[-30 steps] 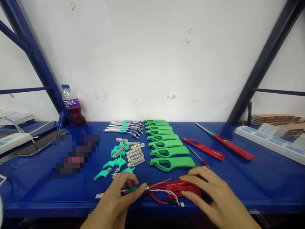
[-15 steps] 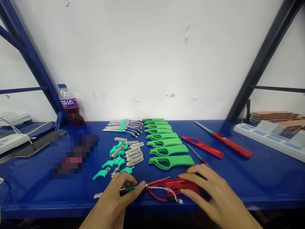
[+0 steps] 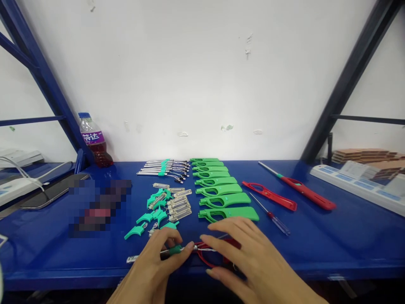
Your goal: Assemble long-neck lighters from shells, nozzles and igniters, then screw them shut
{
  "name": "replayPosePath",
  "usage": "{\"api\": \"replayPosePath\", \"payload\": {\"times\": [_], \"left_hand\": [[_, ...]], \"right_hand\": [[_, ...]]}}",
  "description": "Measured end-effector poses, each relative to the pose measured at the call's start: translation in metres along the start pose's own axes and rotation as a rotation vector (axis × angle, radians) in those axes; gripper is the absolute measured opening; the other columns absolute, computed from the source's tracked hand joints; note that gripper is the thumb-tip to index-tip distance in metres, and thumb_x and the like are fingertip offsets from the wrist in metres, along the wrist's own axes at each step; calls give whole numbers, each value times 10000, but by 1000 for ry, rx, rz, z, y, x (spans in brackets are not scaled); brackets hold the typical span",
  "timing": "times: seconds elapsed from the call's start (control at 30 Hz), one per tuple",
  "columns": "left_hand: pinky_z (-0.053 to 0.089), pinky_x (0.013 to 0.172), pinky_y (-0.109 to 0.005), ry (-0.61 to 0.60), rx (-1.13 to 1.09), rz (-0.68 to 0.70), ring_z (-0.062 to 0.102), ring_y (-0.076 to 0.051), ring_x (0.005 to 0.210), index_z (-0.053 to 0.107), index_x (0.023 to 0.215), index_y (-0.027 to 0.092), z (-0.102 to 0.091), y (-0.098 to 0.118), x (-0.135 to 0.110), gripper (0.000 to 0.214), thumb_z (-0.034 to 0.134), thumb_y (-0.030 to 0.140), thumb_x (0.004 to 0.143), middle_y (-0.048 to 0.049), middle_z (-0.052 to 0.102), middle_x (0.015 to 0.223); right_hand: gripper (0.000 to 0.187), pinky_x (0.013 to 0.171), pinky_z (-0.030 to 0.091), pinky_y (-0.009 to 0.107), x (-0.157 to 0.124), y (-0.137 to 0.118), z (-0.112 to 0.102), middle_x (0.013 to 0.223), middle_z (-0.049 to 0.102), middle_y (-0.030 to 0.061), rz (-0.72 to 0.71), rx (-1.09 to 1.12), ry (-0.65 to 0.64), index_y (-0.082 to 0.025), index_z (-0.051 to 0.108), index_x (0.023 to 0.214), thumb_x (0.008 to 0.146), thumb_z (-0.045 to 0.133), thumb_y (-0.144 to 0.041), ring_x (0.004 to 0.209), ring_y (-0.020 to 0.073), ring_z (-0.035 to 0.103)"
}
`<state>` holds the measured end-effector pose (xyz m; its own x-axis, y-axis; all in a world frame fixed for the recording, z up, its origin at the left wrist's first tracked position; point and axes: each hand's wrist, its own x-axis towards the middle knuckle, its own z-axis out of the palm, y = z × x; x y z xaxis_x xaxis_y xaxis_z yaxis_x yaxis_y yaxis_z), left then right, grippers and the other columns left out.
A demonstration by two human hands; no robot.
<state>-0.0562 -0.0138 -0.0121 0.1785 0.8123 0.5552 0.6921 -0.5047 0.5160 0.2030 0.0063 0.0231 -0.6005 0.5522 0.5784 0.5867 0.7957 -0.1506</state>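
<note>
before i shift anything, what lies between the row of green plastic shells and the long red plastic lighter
The head view shows a slender red plastic shell and a translucent purple-handled screwdriver there.

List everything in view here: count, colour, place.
Bottle: one, purple label, back left
Phone: one, dark, left
Pixelated patch: one, dark, left
Power strips: two, white, sides
Cables: several, white, left
Stack: one, brown, right
Wall: one, white, behind
Frame posts: two, blue/dark, sides
Table: one, blue, beneath
Wired rods: several, silver, back
Curved parts: several, teal, centre
Cartridges: several, clear, centre
Green casings: about eight, green, centre
Red casings: two, red, right and front
Lighter: one, red, right
Screwdriver: one, purple, right
Held rod: one, silver, left hand
Left hand: one, front left
Right hand: one, front
</note>
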Motion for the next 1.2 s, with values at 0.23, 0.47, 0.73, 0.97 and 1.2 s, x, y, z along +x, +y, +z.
{"api": "replayPosePath", "payload": {"times": [0.23, 0.47, 0.73, 0.97, 1.2], "left_hand": [[658, 753, -234, -130, -2, 141, 751, -156, 849, 814, 1130, 319, -13, -2, 4, 403, 495, 94, 1030, -43, 714, 972], [624, 810, -198, -130, 31, 180, 772, -150, 941, 727, 1302, 301, -15, -9, 2, 443, 493, 40, 1031, -38, 740, 1089], [618, 859, -217, -162, 5, 163, 759, -156, 983, 694, 1247, 298, -14, -7, 3, 367, 476, 65, 1067, -24, 746, 1107], [631, 889, -248, -161, 86, 142, 747, -182, 1028, 700, 1301, 308, -13, -3, -1, 310, 606, 150, 1051, -32, 721, 1159], [614, 866, -224, -127, 67, 176, 746, -171, 975, 732, 1214, 289, -8, -9, 1, 286, 552, 122, 1067, -36, 729, 1107]], "right_hand": [[369, 982, 551, 368, 9, -3, 24, 1270, 797, 19, -85, 53, -55, -255, 672, 1434, 1090, 664, -391, 1109, 212, 737], [306, 916, 550, 360, 4, -2, 29, 1177, 827, 47, -97, 16, 24, -241, 718, 1379, 1153, 533, -335, 1050, 204, 759], [279, 872, 542, 350, 5, -2, 31, 1179, 832, 44, -123, 5, 33, -222, 715, 1362, 1140, 561, -290, 1029, 213, 776], [265, 850, 554, 346, 4, -1, 33, 1190, 833, 50, -136, -11, 47, -220, 716, 1353, 1115, 608, -265, 1031, 208, 781], [268, 866, 567, 348, 2, 0, 32, 1192, 832, 44, -133, -4, 36, -227, 722, 1351, 1130, 578, -273, 1031, 206, 783]]}}
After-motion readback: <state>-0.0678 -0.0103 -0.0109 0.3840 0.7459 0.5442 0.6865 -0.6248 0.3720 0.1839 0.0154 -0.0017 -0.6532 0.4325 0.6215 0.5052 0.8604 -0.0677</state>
